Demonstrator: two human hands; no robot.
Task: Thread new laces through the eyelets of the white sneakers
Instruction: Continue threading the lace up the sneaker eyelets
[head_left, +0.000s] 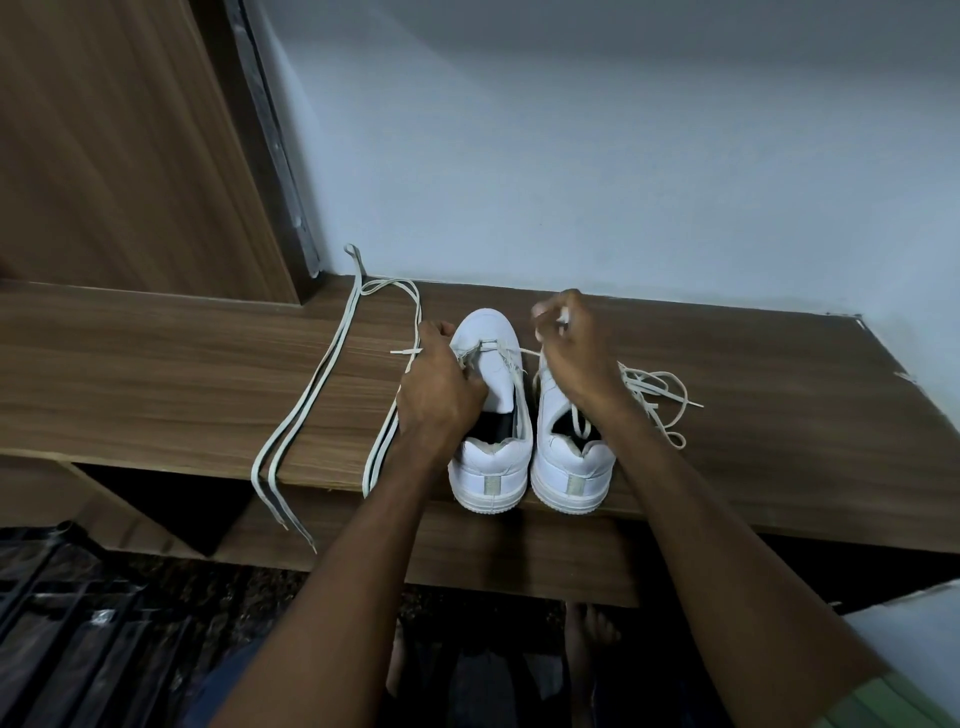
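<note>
Two white sneakers stand side by side near the front edge of the tabletop (727, 415), heels toward the camera, toes toward the wall. The left sneaker (491, 415) has a lace (511, 349) passed through its foremost eyelets only; the tongue lies bare behind it. The right sneaker (571, 457) is partly hidden under the right forearm; one lace end dips into its opening.

Left hand (441, 387): fingers curled over the left side of the left sneaker's eyelet row, pinching the lace there. Right hand (569, 348): raised above the toe of the right sneaker, fingertips pinched on a lace end; blurred, so the exact grip is unclear.

A loose tangle of thin lace (657, 397) lies on the tabletop just right of the right sneaker. Two long flat laces (311, 400) lie left of the shoes, folded double, their ends hanging over the front edge.

Wood-grain panel at upper left, pale wall behind. Bare feet visible below the tabletop.
</note>
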